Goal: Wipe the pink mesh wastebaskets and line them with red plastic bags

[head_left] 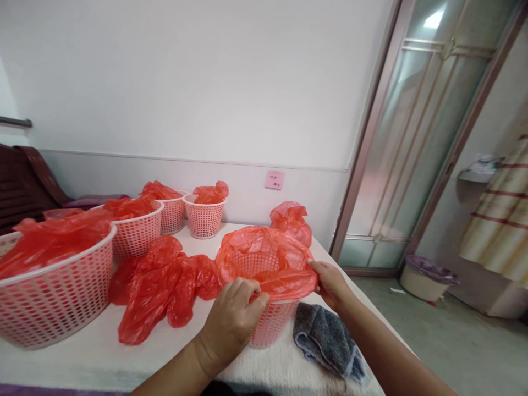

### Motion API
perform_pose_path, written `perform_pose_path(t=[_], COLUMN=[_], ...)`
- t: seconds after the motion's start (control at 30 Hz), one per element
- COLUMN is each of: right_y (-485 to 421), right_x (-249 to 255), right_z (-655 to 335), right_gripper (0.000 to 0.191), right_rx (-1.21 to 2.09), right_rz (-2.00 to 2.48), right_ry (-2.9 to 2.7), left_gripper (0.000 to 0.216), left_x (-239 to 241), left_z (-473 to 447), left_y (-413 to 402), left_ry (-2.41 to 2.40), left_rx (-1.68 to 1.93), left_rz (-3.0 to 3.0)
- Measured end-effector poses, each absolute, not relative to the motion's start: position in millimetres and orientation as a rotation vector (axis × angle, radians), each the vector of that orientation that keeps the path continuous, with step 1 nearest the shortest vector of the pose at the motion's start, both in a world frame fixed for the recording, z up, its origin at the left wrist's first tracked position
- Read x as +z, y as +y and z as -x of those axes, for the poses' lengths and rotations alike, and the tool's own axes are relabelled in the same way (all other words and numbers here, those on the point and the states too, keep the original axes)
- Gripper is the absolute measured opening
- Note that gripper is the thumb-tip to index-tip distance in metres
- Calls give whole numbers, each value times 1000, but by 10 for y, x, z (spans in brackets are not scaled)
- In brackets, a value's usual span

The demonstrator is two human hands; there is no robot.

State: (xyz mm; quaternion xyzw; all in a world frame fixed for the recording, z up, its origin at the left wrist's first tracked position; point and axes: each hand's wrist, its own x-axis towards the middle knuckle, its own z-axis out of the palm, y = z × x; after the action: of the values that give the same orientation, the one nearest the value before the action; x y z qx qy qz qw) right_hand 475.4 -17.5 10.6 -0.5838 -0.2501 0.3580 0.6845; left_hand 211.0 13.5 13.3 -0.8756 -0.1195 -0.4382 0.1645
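A red plastic bag [284, 281] lines a pink perforated basket [272, 324] in front of me, its edge folded out over the rim. My left hand [233, 319] is closed on the bag's near edge, thumb and fingers pinched together. At the right side of the rim, my right hand [330, 280] grips the bag's edge, with the thumb on top. Crumpled red plastic bags [165, 280] lie left of the basket. Close by on the right rests a folded grey cloth [328, 341].
More baskets with red bags stand to the left: a large one [61, 297], a middle one [138, 231] and small ones [205, 217] by the wall. A knotted red bag [291, 220] sits behind. The white table [173, 357] ends at the right, near a floor bin [424, 280].
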Motion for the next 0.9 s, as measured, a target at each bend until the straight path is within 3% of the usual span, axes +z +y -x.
perform_pose_path(t=[0.67,0.77,0.9], right_y=[-180,-201,-271], right_x=[94,107,92], right_z=[-4668,-4644,-4641], right_gripper=[24,26,28], right_rx=[741,735,722], right_rz=[1358,1371,1383], right_ry=[-497,-512,-547], left_gripper=[17,14,27], left_x=[-203,-241,-276], left_z=[-2194,-2120,-1913], left_y=[66,30,121], left_ry=[-274,-563,-1536], left_rx=[-1394,-1633,-2144], left_rz=[2637,2927,3069])
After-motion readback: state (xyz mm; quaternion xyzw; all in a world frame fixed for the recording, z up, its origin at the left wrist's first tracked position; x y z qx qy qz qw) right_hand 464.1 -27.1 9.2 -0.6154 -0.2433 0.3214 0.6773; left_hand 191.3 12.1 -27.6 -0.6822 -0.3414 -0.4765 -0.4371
